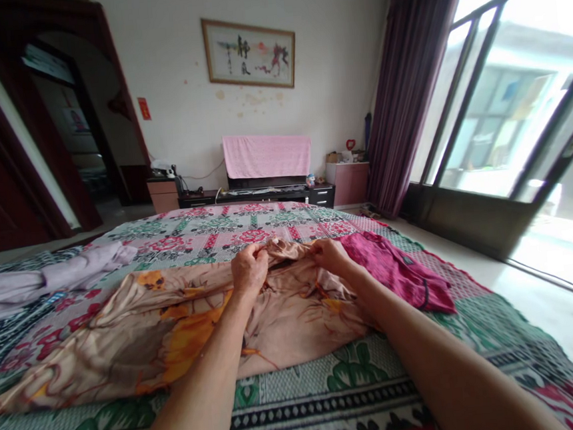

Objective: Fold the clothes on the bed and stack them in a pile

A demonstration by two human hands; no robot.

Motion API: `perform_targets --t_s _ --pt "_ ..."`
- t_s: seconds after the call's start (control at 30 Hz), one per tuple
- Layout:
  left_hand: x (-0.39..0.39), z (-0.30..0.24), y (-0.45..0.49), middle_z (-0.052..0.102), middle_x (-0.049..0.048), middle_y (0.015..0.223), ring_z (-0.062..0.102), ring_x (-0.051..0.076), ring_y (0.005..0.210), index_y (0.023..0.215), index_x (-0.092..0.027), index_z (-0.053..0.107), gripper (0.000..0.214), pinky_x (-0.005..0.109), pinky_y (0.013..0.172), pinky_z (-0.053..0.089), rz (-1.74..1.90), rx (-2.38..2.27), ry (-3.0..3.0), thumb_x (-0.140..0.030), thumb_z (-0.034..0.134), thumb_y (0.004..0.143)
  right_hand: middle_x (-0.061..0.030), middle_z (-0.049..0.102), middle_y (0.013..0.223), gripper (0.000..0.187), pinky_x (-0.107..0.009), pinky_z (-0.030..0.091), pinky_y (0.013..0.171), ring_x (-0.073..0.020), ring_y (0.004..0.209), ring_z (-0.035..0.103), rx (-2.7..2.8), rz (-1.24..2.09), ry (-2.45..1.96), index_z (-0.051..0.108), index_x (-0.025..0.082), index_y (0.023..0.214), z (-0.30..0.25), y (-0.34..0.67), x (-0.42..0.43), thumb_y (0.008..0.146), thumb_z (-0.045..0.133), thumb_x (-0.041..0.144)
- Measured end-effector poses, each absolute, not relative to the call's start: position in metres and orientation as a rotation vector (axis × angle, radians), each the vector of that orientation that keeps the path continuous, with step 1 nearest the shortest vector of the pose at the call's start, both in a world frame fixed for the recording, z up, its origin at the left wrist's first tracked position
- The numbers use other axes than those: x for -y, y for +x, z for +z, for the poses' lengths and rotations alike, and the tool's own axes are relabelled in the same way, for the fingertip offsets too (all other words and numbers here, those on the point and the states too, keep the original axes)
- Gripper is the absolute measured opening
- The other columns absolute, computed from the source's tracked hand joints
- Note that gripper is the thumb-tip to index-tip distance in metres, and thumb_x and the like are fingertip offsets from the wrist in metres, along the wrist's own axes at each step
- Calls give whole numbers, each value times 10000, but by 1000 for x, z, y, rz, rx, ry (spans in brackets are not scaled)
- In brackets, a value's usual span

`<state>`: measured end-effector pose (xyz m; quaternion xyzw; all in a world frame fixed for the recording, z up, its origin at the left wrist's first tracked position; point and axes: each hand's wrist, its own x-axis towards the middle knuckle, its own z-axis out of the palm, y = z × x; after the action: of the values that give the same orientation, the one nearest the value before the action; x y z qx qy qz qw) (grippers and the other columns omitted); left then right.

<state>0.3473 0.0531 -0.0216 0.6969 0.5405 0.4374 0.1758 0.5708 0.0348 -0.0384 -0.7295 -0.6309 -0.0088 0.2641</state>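
A tan garment (196, 330) with orange and brown print lies spread across the bed, its long part reaching to the left. I cannot tell what kind of garment it is. My left hand (249, 269) is closed on the bunched upper edge of the cloth. Further right along that same edge, my right hand (331, 256) pinches the fabric too. Between the two hands the cloth is gathered and slightly raised. A magenta garment (396, 269) lies just beyond my right hand and forearm, on the bed.
The bed carries a patterned green, pink and white cover (247, 228). At far left lies a pale lilac garment (46, 276). Past the bed's far edge stands a low black cabinet (199, 200) with a pink cloth (267, 155) above it. Glass doors (508, 108) are at right.
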Motion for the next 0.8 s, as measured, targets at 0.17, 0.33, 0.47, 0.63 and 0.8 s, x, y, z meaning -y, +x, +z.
perform_targets --t_s 0.17,0.33,0.47,0.63,0.8 --pt "-54 -24 346 740 19 893 652 169 834 892 -211 712 254 235 760 448 1230 -1524 1958 -252 499 760 -49 683 939 242 -235 420 733 -171 862 604 1835 -89 -2109 742 232 873 -34 572 -29 767 525 214" --pt "-57 -24 338 732 -5 783 648 152 769 818 -221 719 231 228 715 461 1121 -1407 2024 -207 516 709 -53 692 941 291 -224 417 771 -162 868 602 1745 -158 -1979 727 199 959 -23 566 -33 815 473 208" --pt "-62 -27 328 716 -18 711 634 140 695 759 -216 721 196 219 649 457 981 -1277 2110 -206 542 683 -73 675 1083 342 -247 414 849 -183 950 604 1851 -101 -1863 675 193 1095 -13 546 -48 794 516 160" --pt "-63 -27 324 721 -10 718 644 150 730 779 -218 730 188 220 653 457 885 -1279 2159 -225 572 677 -85 691 1028 393 -242 453 764 -196 910 620 1965 88 -1914 635 193 1156 -10 528 -75 768 577 185" --pt "-62 -26 326 732 -1 769 649 152 746 801 -218 730 187 223 674 471 931 -1279 2156 -247 584 688 -22 697 744 325 -183 439 582 -125 648 599 1918 254 -1896 730 150 917 -7 534 -92 694 504 81"
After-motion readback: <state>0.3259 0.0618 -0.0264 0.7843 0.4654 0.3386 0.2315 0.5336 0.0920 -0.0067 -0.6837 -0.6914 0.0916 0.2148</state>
